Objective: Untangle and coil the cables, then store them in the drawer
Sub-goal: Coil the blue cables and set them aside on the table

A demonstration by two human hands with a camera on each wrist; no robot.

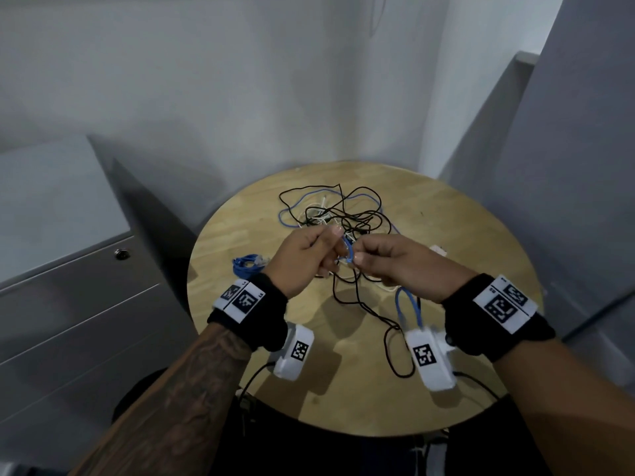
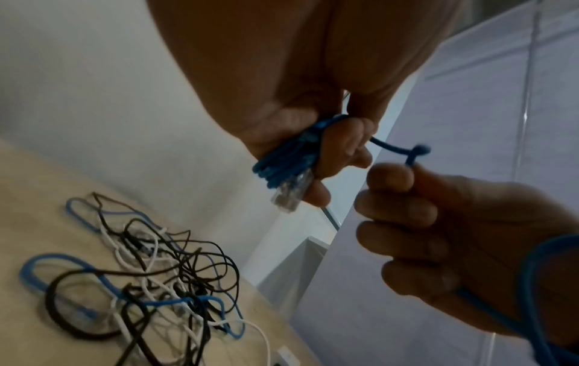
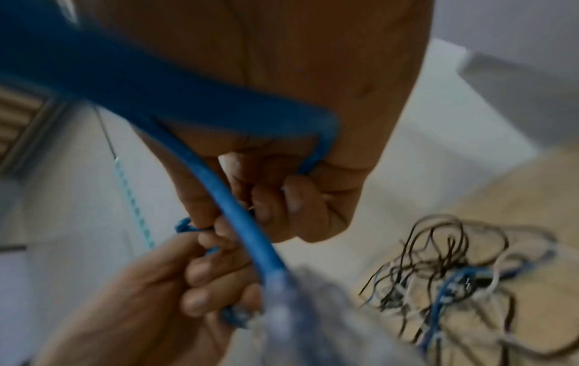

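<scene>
Left hand (image 1: 302, 261): grip closed round a small coiled bundle of thin blue network cable (image 2: 283, 161), its clear plastic plug (image 2: 289, 195) sticking out just below the curled fingers.

Right hand (image 1: 388, 264): grip closed, thumb and forefinger pinching the same blue cable where it leaves the bundle; the slack runs through the fist and hangs below it in a loop (image 1: 407, 305). The two grips are just beside each other, held above the round pale wooden tabletop (image 1: 481, 235).

Tangle of thin black, white and blue cables (image 1: 338, 214): lying on the tabletop beyond and beneath both grips, with black strands trailing toward the person.

Second small blue cable bundle (image 1: 246, 263): on the tabletop, left of the left grip.

Grey metal drawer cabinet with a round lock (image 1: 121, 254): left of the tabletop, drawers closed.
</scene>
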